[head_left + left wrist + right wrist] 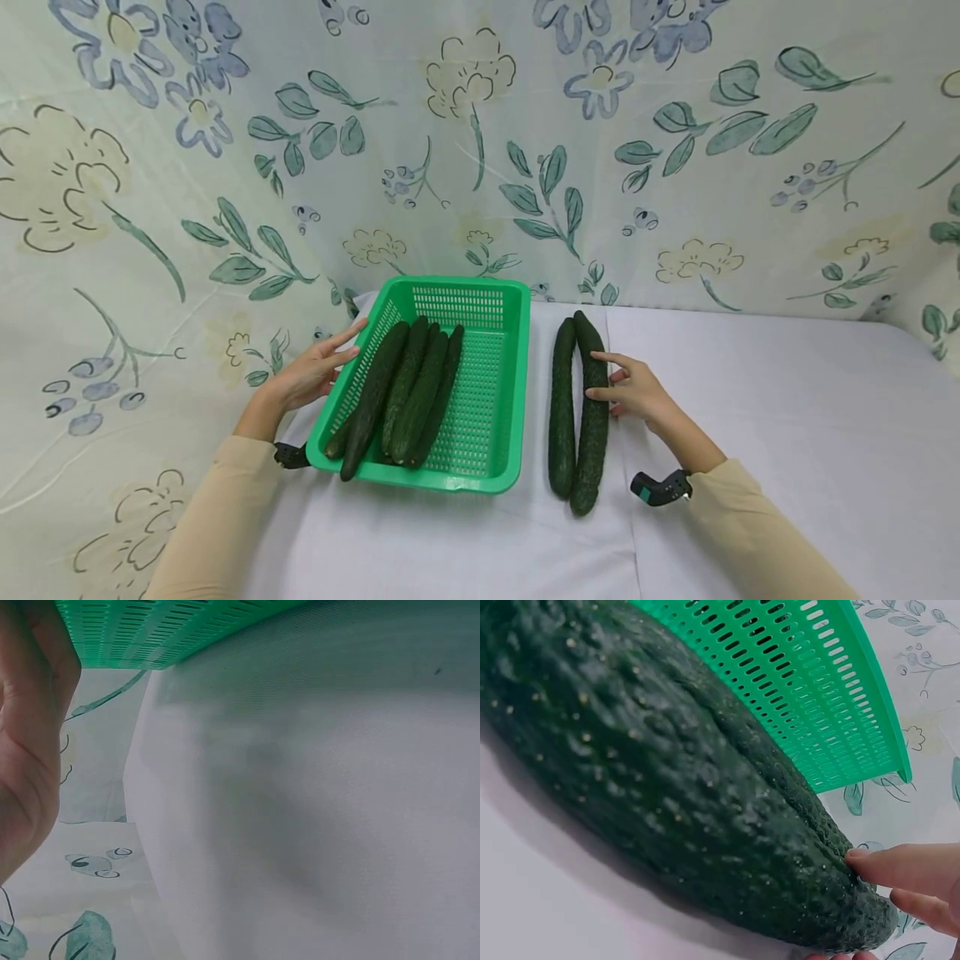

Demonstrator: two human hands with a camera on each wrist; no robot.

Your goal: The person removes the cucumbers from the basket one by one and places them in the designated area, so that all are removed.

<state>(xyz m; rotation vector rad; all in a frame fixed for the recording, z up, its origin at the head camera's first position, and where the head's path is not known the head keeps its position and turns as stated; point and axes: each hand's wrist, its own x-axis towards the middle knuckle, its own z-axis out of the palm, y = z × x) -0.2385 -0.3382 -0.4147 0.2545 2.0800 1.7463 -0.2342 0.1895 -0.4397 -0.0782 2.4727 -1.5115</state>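
Observation:
Several dark green cucumbers (420, 400) lie lengthwise in the left part of a green plastic basket (487, 483); one sticks over its near rim. My left hand (307, 377) holds the basket by its left side, fingers at the rim. In the left wrist view the basket's underside (172, 630) is above the white cloth, and part of the left hand (30, 742) shows. Right of the basket, two cucumbers lie side by side on the cloth. My right hand (636, 390) grips the right-hand cucumber (592, 442) beyond its middle; the other cucumber (562, 417) lies against it.
A white cloth (787, 400) covers the table, with a fold line running near the cucumbers. Floral fabric (465, 167) hangs behind and along the left side. Black wrist devices (662, 488) sit on both wrists, by the beige sleeves.

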